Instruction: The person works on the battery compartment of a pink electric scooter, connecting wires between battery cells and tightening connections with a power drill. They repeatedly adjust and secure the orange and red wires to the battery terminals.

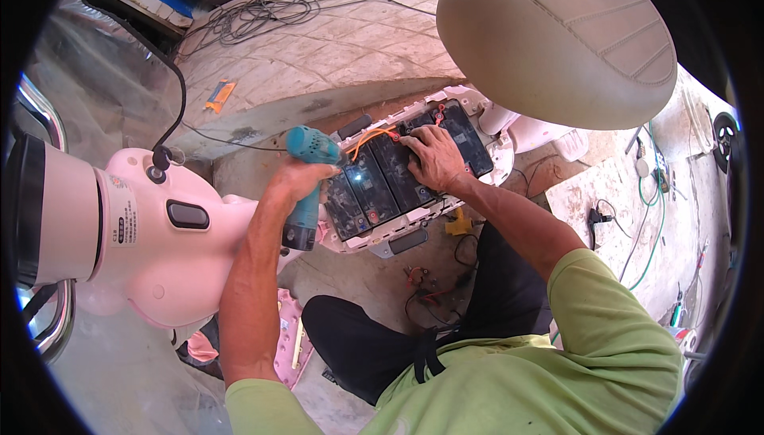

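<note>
The left hand (296, 182) has its grip closed around the handle of a teal power drill (317, 146), whose nose points right, over the left end of a row of black batteries (374, 184). The drill's tip is too small to make out. The batteries sit side by side in the open frame (497, 166) of a pink scooter (179, 228), in front of the person. The right hand (434, 158) lies across the batteries, its index finger at a red terminal (395, 137) where orange wires (368, 136) end; whether its grip pinches anything I cannot tell. A beige seat (557, 45) stands beyond the batteries, to the right. A yellow piece (458, 222) lies below the frame, and a black cable (255, 21) lies tangled on the paving.
</note>
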